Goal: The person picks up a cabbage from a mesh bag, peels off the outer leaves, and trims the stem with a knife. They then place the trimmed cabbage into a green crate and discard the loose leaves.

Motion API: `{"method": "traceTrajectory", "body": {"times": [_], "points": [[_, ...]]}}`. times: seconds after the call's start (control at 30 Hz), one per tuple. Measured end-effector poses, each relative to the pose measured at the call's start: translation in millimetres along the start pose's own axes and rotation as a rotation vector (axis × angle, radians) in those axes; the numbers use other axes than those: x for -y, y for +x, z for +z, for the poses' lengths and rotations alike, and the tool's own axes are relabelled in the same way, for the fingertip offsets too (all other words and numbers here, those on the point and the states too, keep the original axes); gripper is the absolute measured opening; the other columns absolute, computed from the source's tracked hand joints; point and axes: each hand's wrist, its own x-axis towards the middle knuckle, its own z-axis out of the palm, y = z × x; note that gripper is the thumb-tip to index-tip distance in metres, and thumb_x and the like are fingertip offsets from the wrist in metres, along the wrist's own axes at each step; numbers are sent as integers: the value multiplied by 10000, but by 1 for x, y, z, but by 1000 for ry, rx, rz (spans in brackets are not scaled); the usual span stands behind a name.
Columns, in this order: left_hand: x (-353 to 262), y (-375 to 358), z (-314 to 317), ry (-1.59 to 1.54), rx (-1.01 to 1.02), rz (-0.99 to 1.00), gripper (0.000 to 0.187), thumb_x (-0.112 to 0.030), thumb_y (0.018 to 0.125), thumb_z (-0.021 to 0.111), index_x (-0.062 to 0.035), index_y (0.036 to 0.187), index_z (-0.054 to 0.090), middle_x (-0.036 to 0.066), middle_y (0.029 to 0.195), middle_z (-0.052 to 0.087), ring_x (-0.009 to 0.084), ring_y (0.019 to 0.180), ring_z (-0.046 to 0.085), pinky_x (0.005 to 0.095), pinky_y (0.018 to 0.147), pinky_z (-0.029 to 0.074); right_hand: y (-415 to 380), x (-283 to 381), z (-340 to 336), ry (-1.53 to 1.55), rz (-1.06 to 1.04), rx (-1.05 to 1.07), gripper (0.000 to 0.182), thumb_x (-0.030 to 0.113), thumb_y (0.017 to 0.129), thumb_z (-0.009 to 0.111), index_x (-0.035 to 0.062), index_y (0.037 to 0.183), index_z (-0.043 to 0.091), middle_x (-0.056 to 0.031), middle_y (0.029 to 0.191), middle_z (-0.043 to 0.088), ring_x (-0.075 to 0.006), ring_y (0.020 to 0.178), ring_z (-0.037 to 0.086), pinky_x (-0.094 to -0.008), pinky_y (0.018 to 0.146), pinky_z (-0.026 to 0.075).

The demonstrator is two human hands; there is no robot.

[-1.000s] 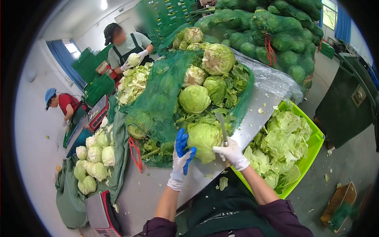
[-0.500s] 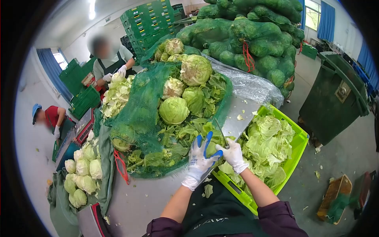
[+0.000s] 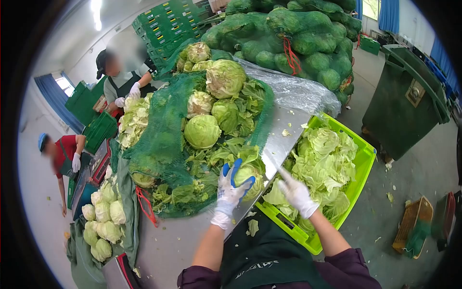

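Observation:
My left hand (image 3: 232, 189), in a white glove with blue fingertips, grips a green cabbage (image 3: 251, 179) at the table's front edge, thumb and fingers spread over its near side. My right hand (image 3: 297, 193), in a white glove, is closed on a knife (image 3: 272, 163); its blade is blurred and points up and left, apart from the cabbage. Under the right hand stands a bright green crate (image 3: 357, 195), filled with loose cabbage leaves (image 3: 323, 166). More whole cabbages (image 3: 202, 131) lie on an opened green mesh sack (image 3: 166, 139) beyond my left hand.
Trimmed cabbages (image 3: 102, 212) are piled at the left. Two co-workers stand beyond, one handling cabbage leaves (image 3: 134, 120). Filled mesh sacks (image 3: 308, 48) are stacked at the back. A dark green bin (image 3: 406, 106) and a brown crate (image 3: 413, 224) stand on the floor at right.
My right hand has moved right and slightly down, away from the left hand, with the knife. My left hand has shifted slightly left, and the cabbage beside it shows more. The whole view has shifted.

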Motion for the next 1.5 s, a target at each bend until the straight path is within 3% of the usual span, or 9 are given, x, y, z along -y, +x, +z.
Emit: {"method": "traceTrajectory", "body": {"times": [0.2, 0.33, 0.67, 0.77, 0.9, 1.07, 1.33, 1.43, 1.5], "points": [[24, 6, 8, -163, -171, 20, 692, -248, 675, 770, -125, 1307, 517, 207, 1257, 487, 345, 1188, 462, 420, 1006, 385, -16, 31, 51, -142, 67, -79, 307, 254, 908, 528, 62, 1146, 510, -195, 646, 605, -391, 591, 599, -488, 554, 486], [10, 6, 11, 74, -209, 77, 710, -282, 675, 774, -129, 1315, 507, 218, 1247, 493, 366, 1172, 467, 443, 979, 396, 5, 29, 69, -156, 44, -30, 116, 104, 861, 499, -11, 858, 485, -218, 619, 594, -377, 568, 617, -469, 502, 485], [-4, -1, 25, 345, -207, 193, 701, -298, 652, 791, -113, 1281, 544, 235, 1264, 487, 375, 1173, 463, 455, 982, 380, 46, 14, 54, -205, 69, 420, 155, 36, 752, 522, -88, 743, 616, -299, 755, 620, -396, 708, 647, -431, 631, 518], [-4, -10, 16, 346, -191, 236, 695, -292, 664, 780, -97, 1285, 537, 235, 1267, 485, 380, 1179, 460, 451, 995, 375, 51, -12, 83, -245, 57, 321, 173, 46, 752, 525, -96, 716, 618, -298, 751, 618, -402, 707, 644, -433, 626, 514], [53, -32, -8, -708, -71, -17, 841, -151, 729, 725, -100, 1449, 292, 84, 1424, 357, 227, 1278, 398, 347, 1016, 401, 31, 17, 81, -118, 295, 208, 443, 107, 779, 511, -142, 1142, 463, -309, 767, 610, -413, 755, 638, -485, 652, 495], [14, -30, -27, -827, -14, -127, 854, -4, 739, 645, -122, 1476, 230, 35, 1472, 293, 176, 1324, 327, 300, 1009, 396, 32, 30, 94, -51, 173, 17, 670, 143, 803, 560, 71, 1420, 308, -259, 789, 621, -417, 700, 608, -495, 652, 474], [33, 14, 12, -774, -61, -139, 553, 38, 803, 632, 9, 1321, 441, 85, 1266, 517, 155, 1063, 554, 279, 929, 474, 64, 42, 23, -113, 29, -244, 697, 118, 821, 551, 279, 1440, 273, -150, 942, 661, -361, 722, 636, -440, 649, 521], [24, 8, 20, -851, -100, -169, 466, 32, 825, 621, 24, 1268, 477, 81, 1243, 525, 154, 1013, 570, 285, 913, 500, 82, -12, 20, -158, 459, -456, 524, 225, 865, 597, 70, 1334, 422, -196, 971, 658, -357, 783, 645, -426, 677, 521], [25, 3, 28, -834, -166, -104, 436, 3, 828, 644, 24, 1238, 497, 80, 1188, 562, 150, 984, 576, 278, 861, 509, 69, -14, 26, -74, 279, -497, 532, 269, 867, 607, 32, 1311, 435, -212, 955, 655, -366, 793, 645, -423, 685, 521]]}}
